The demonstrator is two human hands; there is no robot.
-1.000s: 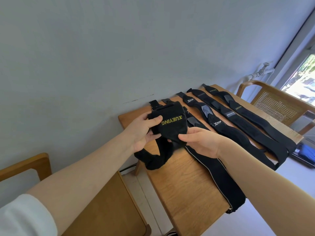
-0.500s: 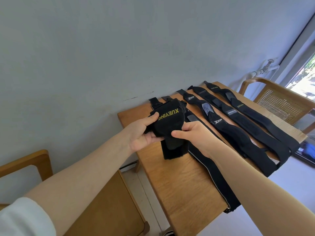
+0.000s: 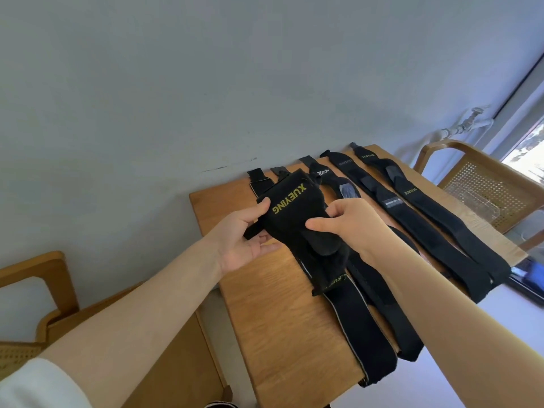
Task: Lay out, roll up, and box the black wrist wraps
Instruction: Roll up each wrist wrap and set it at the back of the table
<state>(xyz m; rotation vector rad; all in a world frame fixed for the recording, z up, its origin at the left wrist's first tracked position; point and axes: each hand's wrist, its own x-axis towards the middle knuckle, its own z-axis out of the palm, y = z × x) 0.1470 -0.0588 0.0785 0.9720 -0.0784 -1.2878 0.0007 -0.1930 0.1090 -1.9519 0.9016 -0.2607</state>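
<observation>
While my left hand (image 3: 250, 231) and right hand (image 3: 341, 222) both pinch the wrap (image 3: 290, 213) above the surface (image 3: 265, 304), it droops soft and light; I'd grip its edges.

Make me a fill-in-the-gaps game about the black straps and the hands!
1. The yellow word on the held wrap reads ____.
2. The left hand and right hand both hold the same ____.
3. The other wraps lie flat on a wooden ____.

Missing words: XUEYING; wrap; table
</observation>
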